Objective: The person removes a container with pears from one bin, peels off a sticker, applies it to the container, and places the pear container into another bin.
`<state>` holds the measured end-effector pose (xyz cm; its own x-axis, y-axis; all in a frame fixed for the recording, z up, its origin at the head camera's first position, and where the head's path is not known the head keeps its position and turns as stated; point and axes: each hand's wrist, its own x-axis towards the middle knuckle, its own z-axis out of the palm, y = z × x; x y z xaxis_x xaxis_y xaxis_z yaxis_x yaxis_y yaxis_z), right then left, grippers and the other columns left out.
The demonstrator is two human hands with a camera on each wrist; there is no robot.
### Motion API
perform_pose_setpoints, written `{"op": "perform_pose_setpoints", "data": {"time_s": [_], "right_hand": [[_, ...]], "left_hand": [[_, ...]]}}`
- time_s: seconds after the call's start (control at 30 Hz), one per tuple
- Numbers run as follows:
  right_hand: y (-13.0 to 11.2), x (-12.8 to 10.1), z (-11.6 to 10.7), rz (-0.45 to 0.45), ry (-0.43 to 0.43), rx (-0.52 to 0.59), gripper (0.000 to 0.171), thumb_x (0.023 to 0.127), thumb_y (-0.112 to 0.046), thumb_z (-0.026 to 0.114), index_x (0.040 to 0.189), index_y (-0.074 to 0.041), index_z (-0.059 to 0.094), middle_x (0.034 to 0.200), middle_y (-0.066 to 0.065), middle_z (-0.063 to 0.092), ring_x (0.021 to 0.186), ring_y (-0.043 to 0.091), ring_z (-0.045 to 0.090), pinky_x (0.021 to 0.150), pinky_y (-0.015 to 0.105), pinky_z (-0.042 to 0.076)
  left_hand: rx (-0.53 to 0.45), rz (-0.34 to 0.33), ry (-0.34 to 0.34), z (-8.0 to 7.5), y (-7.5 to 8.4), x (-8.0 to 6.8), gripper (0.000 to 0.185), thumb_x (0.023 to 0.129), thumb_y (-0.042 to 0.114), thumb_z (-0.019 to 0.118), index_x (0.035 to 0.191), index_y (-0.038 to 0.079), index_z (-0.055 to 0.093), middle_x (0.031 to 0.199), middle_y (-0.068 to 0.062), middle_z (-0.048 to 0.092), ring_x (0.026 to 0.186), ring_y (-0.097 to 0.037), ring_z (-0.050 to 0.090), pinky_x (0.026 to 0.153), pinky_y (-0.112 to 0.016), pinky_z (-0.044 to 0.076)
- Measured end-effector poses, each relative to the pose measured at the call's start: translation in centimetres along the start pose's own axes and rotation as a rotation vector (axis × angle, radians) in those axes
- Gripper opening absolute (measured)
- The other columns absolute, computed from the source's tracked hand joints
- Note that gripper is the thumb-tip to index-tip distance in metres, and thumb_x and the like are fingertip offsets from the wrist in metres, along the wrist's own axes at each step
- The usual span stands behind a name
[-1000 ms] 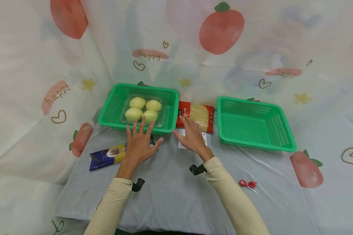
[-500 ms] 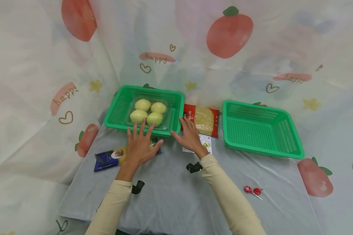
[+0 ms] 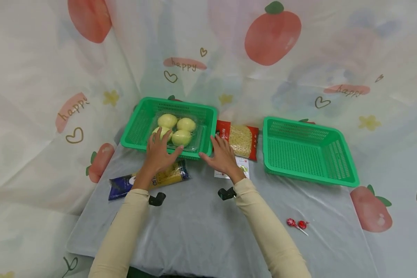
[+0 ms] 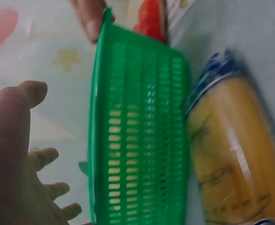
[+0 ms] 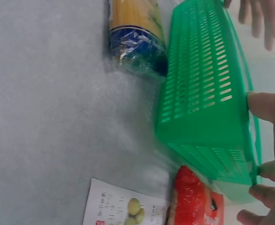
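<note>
In the head view, a green plastic basket (image 3: 134, 144) at the back left holds a clear tray (image 3: 194, 143) of several pale yellow-green round fruits (image 3: 181, 137). My left hand (image 3: 158, 156) is over the basket's near edge, its fingers relaxed and spread in front of the left fruits; nothing is gripped. My right hand (image 3: 223, 158) is at the basket's near right corner. In the right wrist view, its thumb (image 5: 264, 107) touches the rim and the other fingers lie along the short side. A blue-and-yellow spaghetti packet (image 3: 166, 177) lies partly hidden under my left wrist.
Right of that basket lie a red bag (image 3: 244, 142) of pale yellow pieces and a white card (image 3: 242, 165) with a fruit picture. A second green basket (image 3: 309, 178) stands at the right. Two red lollipops (image 3: 301, 224) are on the grey tablecloth (image 3: 194, 239).
My left hand has moved back and slightly left over the basket's near edge, its fingers bending a little and now covering part of a fruit. My right hand stays at the corner.
</note>
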<state>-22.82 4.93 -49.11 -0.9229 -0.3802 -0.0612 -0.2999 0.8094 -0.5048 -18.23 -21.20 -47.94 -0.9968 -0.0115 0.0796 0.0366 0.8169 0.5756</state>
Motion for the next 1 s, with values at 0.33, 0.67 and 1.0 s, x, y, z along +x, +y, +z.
{"op": "perform_pose_setpoints", "data": {"time_s": [0.33, 0.67, 1.0], "right_hand": [[-0.5, 0.5, -0.5, 0.031, -0.024, -0.039, 0.092, 0.1, -0.065, 0.06, 0.17, -0.017, 0.025, 0.177, 0.011, 0.021, 0.161, 0.043, 0.02, 0.126, 0.068, 0.02], [-0.6, 0.5, -0.5, 0.02, -0.023, -0.068, 0.094, 0.099, -0.066, 0.061, 0.17, -0.015, 0.027, 0.176, 0.01, 0.023, 0.158, 0.042, 0.03, 0.124, 0.066, 0.026], [-0.6, 0.3, -0.6, 0.048, -0.018, -0.064, 0.094, 0.097, -0.066, 0.065, 0.169, -0.016, 0.029, 0.175, 0.01, 0.026, 0.158, 0.041, 0.031, 0.123, 0.066, 0.028]], "left_hand": [[-0.159, -0.101, -0.041, -2.8, -3.5, 5.6, 0.09, 0.104, 0.062, 0.049, 0.171, 0.012, 0.015, 0.175, -0.027, -0.002, 0.157, -0.06, 0.0, 0.118, -0.08, 0.015], [-0.219, -0.185, -0.108, -3.8, -5.3, 8.6, 0.095, 0.105, 0.063, 0.045, 0.172, 0.01, 0.003, 0.174, -0.029, -0.007, 0.16, -0.052, -0.009, 0.124, -0.074, -0.002], [-0.364, -0.303, -0.278, -4.6, -5.9, 10.2, 0.091, 0.109, 0.057, 0.043, 0.171, 0.013, -0.008, 0.177, -0.023, -0.008, 0.162, -0.049, 0.001, 0.127, -0.069, 0.013]]}}
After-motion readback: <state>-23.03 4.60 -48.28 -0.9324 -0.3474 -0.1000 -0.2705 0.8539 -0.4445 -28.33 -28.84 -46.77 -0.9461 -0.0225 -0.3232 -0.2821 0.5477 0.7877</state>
